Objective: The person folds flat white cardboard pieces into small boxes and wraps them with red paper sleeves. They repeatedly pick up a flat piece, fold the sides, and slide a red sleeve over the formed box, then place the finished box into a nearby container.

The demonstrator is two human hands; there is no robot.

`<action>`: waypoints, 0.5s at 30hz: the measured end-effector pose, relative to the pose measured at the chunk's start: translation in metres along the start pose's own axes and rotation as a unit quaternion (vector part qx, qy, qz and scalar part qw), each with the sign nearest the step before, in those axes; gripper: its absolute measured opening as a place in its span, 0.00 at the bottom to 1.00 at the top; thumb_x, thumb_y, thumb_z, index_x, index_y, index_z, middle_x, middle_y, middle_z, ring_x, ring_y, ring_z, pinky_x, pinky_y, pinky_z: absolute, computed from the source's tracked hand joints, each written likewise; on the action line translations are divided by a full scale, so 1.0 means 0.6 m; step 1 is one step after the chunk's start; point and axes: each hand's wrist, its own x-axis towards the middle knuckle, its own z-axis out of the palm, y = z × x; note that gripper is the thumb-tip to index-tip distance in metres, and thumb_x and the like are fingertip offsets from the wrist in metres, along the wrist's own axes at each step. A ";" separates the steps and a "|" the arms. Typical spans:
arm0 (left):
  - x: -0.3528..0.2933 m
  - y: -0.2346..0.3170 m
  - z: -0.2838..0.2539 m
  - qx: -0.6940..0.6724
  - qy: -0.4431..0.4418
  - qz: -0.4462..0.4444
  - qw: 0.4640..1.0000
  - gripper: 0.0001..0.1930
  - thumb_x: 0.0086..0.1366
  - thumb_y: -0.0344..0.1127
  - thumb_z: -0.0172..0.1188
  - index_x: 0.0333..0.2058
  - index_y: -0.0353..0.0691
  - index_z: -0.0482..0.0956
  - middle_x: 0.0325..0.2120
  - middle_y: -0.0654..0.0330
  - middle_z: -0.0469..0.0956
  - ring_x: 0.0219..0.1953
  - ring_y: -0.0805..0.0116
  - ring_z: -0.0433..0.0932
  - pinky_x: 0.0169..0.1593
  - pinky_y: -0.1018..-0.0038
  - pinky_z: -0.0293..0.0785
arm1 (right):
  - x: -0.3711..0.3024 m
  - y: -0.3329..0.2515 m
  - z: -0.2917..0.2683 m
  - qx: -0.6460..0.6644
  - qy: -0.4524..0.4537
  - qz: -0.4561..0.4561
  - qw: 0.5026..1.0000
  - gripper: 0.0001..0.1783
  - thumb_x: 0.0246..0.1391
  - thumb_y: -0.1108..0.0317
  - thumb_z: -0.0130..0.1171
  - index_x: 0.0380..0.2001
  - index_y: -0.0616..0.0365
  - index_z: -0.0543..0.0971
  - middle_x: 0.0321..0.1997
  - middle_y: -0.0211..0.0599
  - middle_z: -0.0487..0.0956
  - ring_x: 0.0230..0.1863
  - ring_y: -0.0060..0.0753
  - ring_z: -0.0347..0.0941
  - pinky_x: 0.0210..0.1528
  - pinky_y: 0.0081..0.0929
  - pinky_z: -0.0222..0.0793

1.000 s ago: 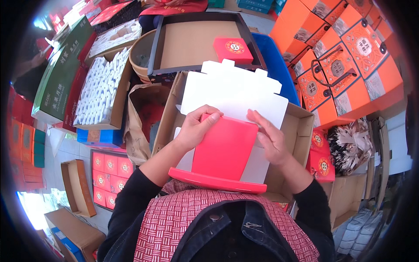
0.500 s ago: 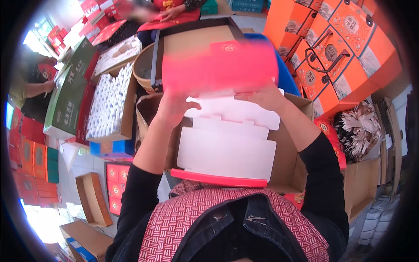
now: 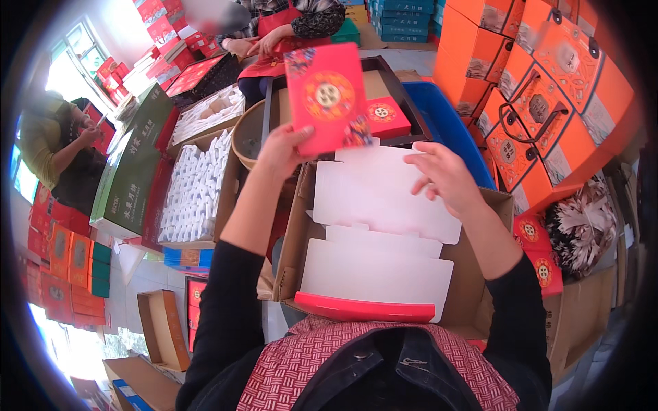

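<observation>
My left hand (image 3: 283,148) grips a flat red printed carton (image 3: 327,103) by its lower left corner and holds it up above a dark tray (image 3: 277,89). My right hand (image 3: 442,171) is apart from it, fingers spread, over the white inner side of an unfolded carton blank (image 3: 384,195). That blank lies across an open brown cardboard box (image 3: 295,236) in front of me, with a red edge strip nearest my body. Behind the held carton, a small red box (image 3: 386,118) rests in the dark tray.
Left stand a box of white wrapped packets (image 3: 197,185) and a long green carton (image 3: 130,171). A blue bin (image 3: 449,127) and stacked orange gift boxes (image 3: 534,109) are on the right. Two other people (image 3: 58,144) (image 3: 274,34) are at the left and far side.
The red carton, blurred and level near both hands before, is now raised upright in my left hand. My right hand has come away from it. The small red box shows more in the tray.
</observation>
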 end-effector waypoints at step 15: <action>0.249 -0.127 -0.110 0.287 0.101 -0.255 0.918 0.25 0.62 0.55 0.56 0.46 0.38 0.74 0.46 0.53 0.76 0.40 0.61 0.79 0.44 0.59 0.73 | -0.100 0.065 -0.120 0.082 0.142 -0.024 0.986 0.21 0.60 0.70 0.51 0.54 0.67 0.64 0.44 0.43 0.76 0.24 0.20 0.72 0.18 0.09 0.59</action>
